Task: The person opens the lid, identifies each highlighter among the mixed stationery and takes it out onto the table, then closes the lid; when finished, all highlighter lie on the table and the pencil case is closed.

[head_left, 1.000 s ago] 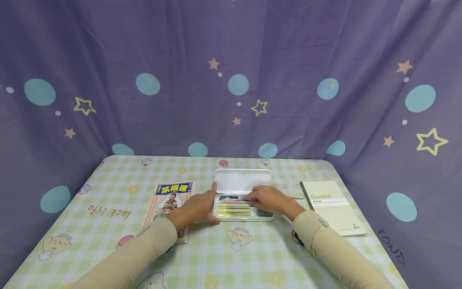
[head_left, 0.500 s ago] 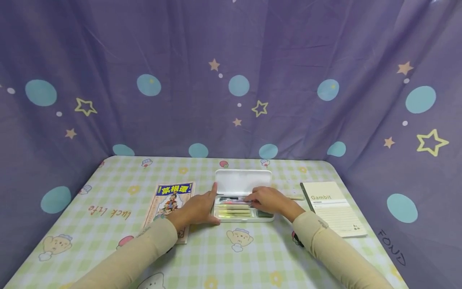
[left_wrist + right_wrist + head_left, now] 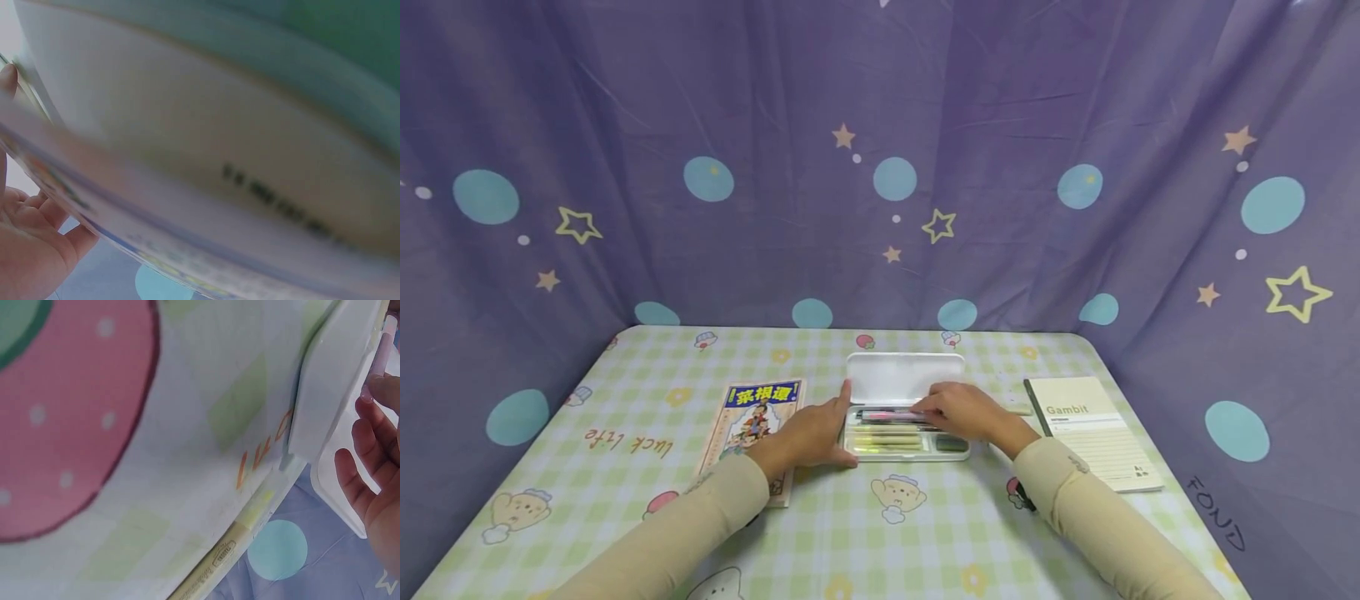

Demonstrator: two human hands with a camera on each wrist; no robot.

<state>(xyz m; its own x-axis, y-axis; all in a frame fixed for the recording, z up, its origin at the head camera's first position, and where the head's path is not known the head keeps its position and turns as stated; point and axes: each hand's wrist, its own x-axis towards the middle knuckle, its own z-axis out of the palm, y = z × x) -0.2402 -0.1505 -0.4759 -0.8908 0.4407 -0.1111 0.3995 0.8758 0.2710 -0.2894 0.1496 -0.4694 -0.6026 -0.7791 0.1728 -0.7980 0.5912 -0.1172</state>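
Observation:
A white pencil case [image 3: 906, 457] lies on the table with its lid [image 3: 904, 377] raised at the back. Several pens [image 3: 887, 437] lie in it, beside a dark block [image 3: 951, 443] in the right-hand compartment. My left hand [image 3: 811, 432] rests against the case's left end, one fingertip at the back corner and the thumb at the front. Over the case's back right part, my right hand [image 3: 966, 410] pinches a pale pink and lilac pen [image 3: 379, 362] between thumb and finger. The left hand [image 3: 37, 244] is partly cut off in the left wrist view.
Left of the case lies a comic-style book [image 3: 752, 425], under my left forearm. A notebook [image 3: 1093, 433] lies on the right. One yellowish marker [image 3: 231, 540] lies on the checked tablecloth [image 3: 820, 550] next to the case. Behind the table hangs a purple curtain [image 3: 775, 250].
My right hand has shifted slightly back and up within the case, with more of the pink pen and the dark block showing. The left hand has stayed in place.

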